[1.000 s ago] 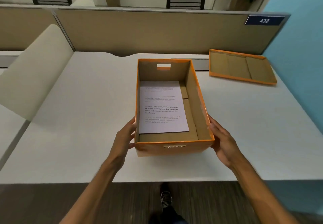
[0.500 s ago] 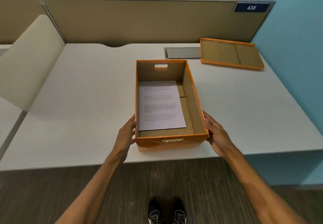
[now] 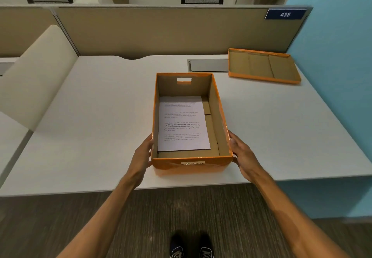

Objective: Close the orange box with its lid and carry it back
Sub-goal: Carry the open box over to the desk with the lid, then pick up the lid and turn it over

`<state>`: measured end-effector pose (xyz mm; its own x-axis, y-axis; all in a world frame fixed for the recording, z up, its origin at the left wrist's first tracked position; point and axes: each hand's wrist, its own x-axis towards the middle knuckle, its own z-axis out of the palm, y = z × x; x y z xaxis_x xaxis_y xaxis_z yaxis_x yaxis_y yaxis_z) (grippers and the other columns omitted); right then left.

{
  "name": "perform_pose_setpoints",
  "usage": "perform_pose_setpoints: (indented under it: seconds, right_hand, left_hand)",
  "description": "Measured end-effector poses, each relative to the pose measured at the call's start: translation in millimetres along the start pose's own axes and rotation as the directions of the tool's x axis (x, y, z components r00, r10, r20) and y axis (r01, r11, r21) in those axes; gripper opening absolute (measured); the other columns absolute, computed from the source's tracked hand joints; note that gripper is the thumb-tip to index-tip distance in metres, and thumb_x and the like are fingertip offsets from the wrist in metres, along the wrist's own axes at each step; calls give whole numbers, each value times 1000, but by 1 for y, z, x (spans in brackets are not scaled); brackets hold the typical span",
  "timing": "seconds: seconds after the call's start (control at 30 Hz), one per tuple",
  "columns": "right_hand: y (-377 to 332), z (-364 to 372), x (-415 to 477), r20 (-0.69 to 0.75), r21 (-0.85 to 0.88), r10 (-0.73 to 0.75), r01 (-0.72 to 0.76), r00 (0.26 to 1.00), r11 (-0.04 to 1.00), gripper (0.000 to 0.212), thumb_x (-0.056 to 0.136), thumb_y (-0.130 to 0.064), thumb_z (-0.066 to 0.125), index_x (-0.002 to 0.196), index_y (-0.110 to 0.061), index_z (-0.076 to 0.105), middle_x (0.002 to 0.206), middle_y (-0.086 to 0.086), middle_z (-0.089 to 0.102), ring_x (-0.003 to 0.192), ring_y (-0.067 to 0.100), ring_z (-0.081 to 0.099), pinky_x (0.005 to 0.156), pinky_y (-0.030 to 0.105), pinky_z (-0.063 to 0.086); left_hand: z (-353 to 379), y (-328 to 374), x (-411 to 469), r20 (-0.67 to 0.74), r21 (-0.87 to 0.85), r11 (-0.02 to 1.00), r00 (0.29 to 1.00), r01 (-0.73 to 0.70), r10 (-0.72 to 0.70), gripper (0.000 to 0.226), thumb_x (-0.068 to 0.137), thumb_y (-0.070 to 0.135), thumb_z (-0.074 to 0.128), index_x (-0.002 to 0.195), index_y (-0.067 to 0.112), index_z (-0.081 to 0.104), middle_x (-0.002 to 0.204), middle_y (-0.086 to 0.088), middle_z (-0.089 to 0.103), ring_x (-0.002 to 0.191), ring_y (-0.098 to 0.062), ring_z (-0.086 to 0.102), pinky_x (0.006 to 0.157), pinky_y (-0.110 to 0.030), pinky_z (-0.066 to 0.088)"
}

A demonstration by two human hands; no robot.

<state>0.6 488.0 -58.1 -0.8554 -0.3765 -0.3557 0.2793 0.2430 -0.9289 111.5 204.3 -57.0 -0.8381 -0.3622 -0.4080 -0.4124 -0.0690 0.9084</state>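
Looking at the last second or so, the main change is that the orange box has come back toward the near edge of the desk, and the person has stepped back too, since both shoes and a lot more floor now show under the desk edge. It sits flat on the desk, open, with 1 printed sheet lying on its floor.

The left hand is pressed flat against the left wall near the front corner and the right hand mirrors it on the right wall. Fingers are fairly straight, so it's more a 2-sided squeeze than a wrapped grasp, but both are clearly in contact.

The lid hasn't budged: upside down at the far right of the desk, well apart from the box.

My read is the box was just being positioned, and closing hasn't started. 1 hand has to let go and reach far right for the lid, flip it, then seat it.
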Motion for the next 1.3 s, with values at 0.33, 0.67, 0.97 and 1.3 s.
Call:
perform_pose_setpoints:
  seconds: [0.33,0.67,0.97,1.3]
  right_hand:
    - [-1,-8,4,-40,-131,-46,40,998,991,54,92,-61,38,145,-48,38,151,-12,43,139,21,42,104,49,43]
    - [1,-43,-7,-209,-349,-183,101,961,932,38,97,-40,56,133,-28,56,130,-6,61,117,13,58,97,34,52]
    - [-14,-103,-13,-246,-303,-239,160,939,940,29,97,-30,60,125,-24,63,118,-6,67,109,9,62,97,35,54]
    - [-31,-211,0,-247,-252,-244,181,938,951,33,96,-24,62,129,-20,60,110,5,69,106,20,65,96,43,54]
  left_hand:
    - [-9,2,1,-61,154,986,995,-70,80,63,93,62,38,149,34,34,157,-2,38,138,-31,43,106,-54,43]
    - [29,46,-16,-10,559,736,884,-382,467,67,88,54,47,147,25,36,157,-5,37,140,-31,39,110,-53,34]
    - [117,79,-18,191,572,605,807,-554,558,56,97,35,54,148,21,37,156,-5,38,141,-24,38,113,-50,35]
    - [243,104,7,234,554,594,794,-583,561,54,97,37,53,147,22,39,152,-3,43,133,-21,47,107,-42,43]
